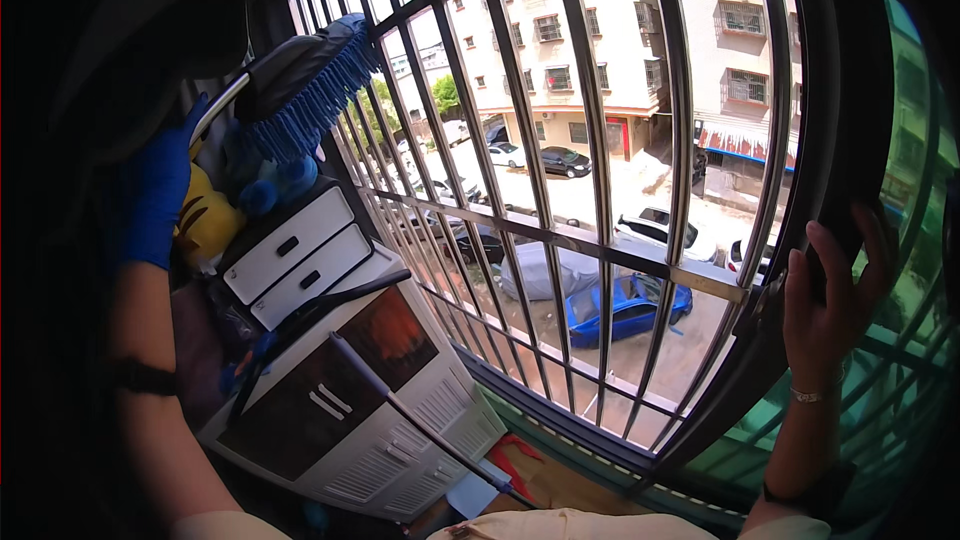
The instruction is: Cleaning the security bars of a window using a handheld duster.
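Observation:
On the left, my left hand (159,187) wears a blue rubber glove and is raised beside the metal handle (221,106) of a blue microfibre duster mop (315,94); its fingers are mostly in shadow, so the grip is hard to make out. The mop head reaches to the metal window bars (517,90). At the right, my bare right hand (832,285) rests with fingers apart against the dark frame (814,187) of the window, beside green-tinted glass (907,225). A bracelet is on that wrist.
A white cabinet (405,457) with a white two-drawer box (289,244) on top stands below left. A yellow plush toy (206,217) sits behind the glove. A pole (427,427) leans across the cabinet front. Outside the bars are parked cars and buildings.

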Demonstrator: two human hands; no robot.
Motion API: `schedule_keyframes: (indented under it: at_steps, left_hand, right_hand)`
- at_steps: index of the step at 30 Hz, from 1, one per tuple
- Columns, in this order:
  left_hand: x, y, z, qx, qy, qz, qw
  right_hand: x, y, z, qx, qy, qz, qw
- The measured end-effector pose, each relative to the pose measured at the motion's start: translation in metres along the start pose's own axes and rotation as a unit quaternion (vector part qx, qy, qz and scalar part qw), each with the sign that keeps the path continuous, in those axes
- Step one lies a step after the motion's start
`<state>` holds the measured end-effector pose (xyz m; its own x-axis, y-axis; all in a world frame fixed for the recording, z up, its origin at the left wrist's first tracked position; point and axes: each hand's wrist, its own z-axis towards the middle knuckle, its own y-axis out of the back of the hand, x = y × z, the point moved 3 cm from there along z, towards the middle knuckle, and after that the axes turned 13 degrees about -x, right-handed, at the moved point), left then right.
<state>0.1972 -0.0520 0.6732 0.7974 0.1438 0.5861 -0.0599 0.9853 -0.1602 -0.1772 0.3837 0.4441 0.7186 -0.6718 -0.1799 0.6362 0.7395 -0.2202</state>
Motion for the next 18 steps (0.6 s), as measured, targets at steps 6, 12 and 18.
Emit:
schedule_keyframes:
  at_steps: [6,12,18]
  left_hand:
    - [-0.028,-0.076,0.05,-0.085,0.013,-0.215,0.973]
    - [-0.083,-0.124,0.113,0.044,0.006,0.01,0.999]
    - [-0.108,-0.108,0.115,0.045,0.019,-0.02,0.999]
  right_hand:
    - [-0.002,-0.002,-0.008,0.019,-0.046,0.006,0.999]
    - [0.001,-0.007,-0.01,0.012,-0.022,-0.04,0.999]
    - [-0.006,0.003,-0.005,0.007,-0.018,-0.061,0.998]
